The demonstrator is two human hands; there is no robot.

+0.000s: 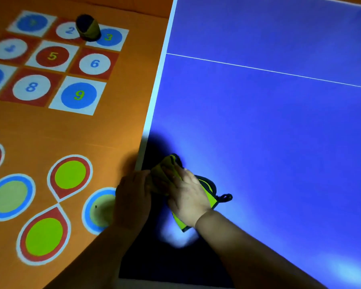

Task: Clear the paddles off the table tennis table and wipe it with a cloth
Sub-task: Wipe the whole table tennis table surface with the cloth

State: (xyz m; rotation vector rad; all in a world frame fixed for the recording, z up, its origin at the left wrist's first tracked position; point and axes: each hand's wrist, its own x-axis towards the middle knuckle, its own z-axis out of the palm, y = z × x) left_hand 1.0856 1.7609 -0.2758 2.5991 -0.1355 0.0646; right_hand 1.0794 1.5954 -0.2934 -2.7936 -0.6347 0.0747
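Though judged only from the visible stretch of table tennis table, bare of paddles, wiping step taken to be in hand. Right hand laid flat, fingers straight, pressing the yellow-green cloth under its palm, near the white edge line on its thumb side. Left hand just beside it at the table's rim, fingertips meeting the cloth's bunched end; pinching or merely touching, impossible to tell. Dark loop lying off the cloth past the right hand's little-finger side.

Ahead of the right fingertips, wide blue surface and a thin white centre line. Next move likely to call for steady flat pressure and a long push away from the wrist, without letting the cloth bunch under the palm.

Legible writing only off the table, well ahead of the left hand on the orange floor: painted numerals 2, 3, 5, 6, 8, 9 in a grid, with a dark and yellow object standing between 2 and 3. No brand name visible.
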